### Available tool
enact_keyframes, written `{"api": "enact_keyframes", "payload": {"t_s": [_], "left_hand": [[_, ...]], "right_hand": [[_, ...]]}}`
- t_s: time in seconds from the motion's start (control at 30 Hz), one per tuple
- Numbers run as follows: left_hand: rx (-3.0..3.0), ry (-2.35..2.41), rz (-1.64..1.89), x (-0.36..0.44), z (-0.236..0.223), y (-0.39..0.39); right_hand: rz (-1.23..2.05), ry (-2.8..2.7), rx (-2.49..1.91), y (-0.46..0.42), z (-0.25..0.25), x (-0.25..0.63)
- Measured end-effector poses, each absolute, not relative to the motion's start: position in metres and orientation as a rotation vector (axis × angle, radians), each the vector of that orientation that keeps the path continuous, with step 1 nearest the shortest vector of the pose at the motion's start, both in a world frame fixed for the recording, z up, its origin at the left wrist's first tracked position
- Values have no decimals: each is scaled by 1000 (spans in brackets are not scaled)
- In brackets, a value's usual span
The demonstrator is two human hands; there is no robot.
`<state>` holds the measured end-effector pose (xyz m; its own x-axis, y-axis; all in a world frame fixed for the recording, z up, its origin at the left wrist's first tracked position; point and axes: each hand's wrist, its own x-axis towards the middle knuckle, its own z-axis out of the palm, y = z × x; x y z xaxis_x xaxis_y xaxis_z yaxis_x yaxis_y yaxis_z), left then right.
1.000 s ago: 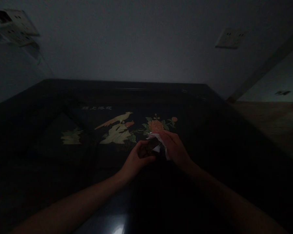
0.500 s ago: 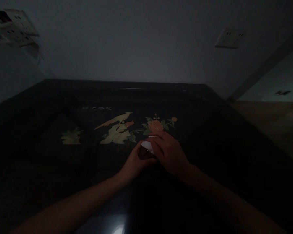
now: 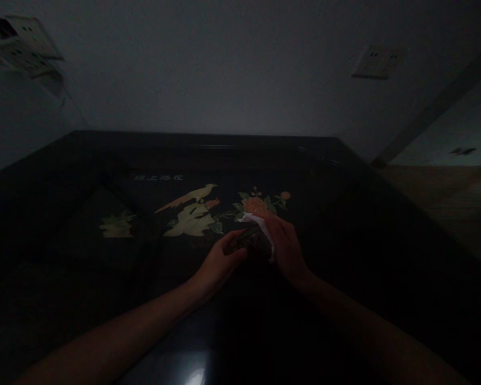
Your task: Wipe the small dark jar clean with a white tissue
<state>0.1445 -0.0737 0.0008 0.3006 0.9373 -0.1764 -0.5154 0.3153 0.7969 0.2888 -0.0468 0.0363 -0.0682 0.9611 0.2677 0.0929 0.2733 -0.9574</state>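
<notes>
Low over the dark tabletop (image 3: 176, 160), my left hand (image 3: 219, 261) grips the left side of a small dark, glass-like object (image 3: 255, 240). Its exact kind is hard to make out in the dim light. Around the object's far right side, my right hand (image 3: 287, 247) presses a thin white tissue (image 3: 266, 231), fingers closed over it. Part of the object is hidden by the tissue and my fingers. Just beyond my hands lies an inlaid flower design (image 3: 255, 204), with a bird design (image 3: 196, 195) to its left.
A pale wall (image 3: 208, 69) rises behind the table. Sockets are mounted on it at the left (image 3: 32, 40) and a double socket (image 3: 379, 61) at the right. Wooden floor (image 3: 444, 187) shows past the table's right edge. Light reflects near the front.
My right hand has moved slightly right and turned, and the white tissue now spreads down the object's right side. More of the dark object shows between my hands. My left hand stays nearly in place.
</notes>
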Motion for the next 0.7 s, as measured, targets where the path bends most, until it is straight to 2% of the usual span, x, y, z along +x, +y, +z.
{"api": "enact_keyframes", "payload": {"t_s": [0.13,0.3,0.7], "left_hand": [[696,694,1070,144,5,-74],[697,695,1072,145,5,-74],[774,887,1117,147,-4,-72]], "right_hand": [[1057,-1264,-1110,-47,28,286],[966,-1415,-1109,-51,32,288],[101,-2238,-978,-60,51,286]]}}
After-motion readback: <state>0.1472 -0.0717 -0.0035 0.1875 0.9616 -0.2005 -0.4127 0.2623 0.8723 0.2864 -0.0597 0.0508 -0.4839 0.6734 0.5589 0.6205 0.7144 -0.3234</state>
